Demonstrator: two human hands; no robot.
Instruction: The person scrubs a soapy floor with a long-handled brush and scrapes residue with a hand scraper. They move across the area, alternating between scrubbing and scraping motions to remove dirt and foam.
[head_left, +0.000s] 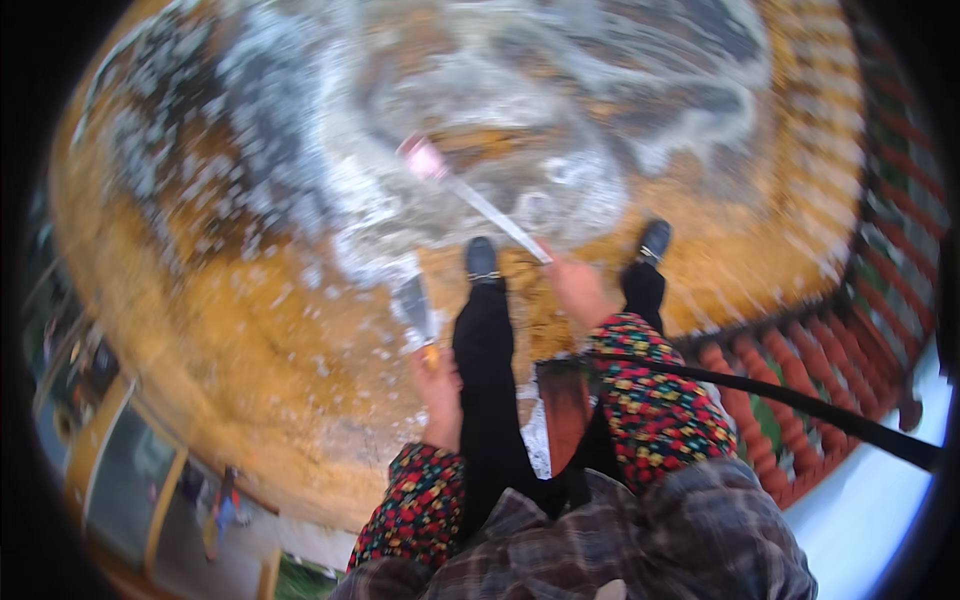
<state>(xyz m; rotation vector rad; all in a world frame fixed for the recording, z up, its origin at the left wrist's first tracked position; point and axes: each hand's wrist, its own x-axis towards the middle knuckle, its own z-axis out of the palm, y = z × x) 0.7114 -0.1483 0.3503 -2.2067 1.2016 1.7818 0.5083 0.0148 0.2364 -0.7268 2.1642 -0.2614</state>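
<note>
My left hand (439, 386) grips a trowel-like tool (415, 301) with a grey metal blade and an orange handle; its blade points away from me, low over the floor. In my right hand (577, 289) is the pale, straight handle of a long tool (487, 206). Its pink head (422, 157) is blurred, so whether it is a scoop or a brush I cannot tell. Beneath that head, a whitish-grey, wet-looking layer (322, 172) spreads unevenly across the yellow-brown floor (255, 352). My dark shoes (481, 259) stand at the layer's near edge.
A red-brown balustrade (810, 367) curves along the right side. Between my legs shows a reddish block (566, 412). A black strap or cable (787, 409) runs from my right sleeve to the right rim. Lower left are a glazed opening (127, 472) and a blurred person (223, 510).
</note>
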